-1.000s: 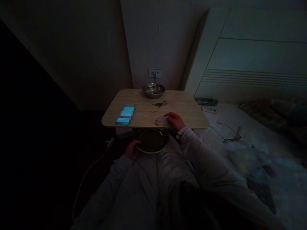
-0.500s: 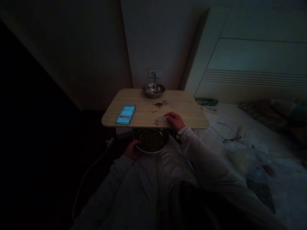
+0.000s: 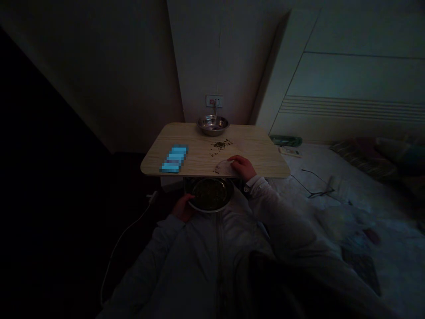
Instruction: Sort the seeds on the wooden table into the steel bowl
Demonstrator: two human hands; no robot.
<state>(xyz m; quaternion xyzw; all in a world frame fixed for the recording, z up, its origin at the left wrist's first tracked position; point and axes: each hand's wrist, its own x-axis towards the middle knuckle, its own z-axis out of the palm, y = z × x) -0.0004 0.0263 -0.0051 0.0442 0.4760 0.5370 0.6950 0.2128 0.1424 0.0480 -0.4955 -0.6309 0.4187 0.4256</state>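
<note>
Right grip [image 3: 243, 167] is pinching the pale card [image 3: 225, 167] right of centre; looks light, maybe bendy, so I'd hold its right end. Left grip [image 3: 183, 208] has the basin [image 3: 209, 211] by its rim, lower centre; probably slick.

The counter [image 3: 262, 155] hides the far edge of the bowl [image 3: 210, 211] in your left hand [image 3: 182, 209]; the phone [image 3: 174, 158] is blurred.

V. dim, L side near-black
</note>
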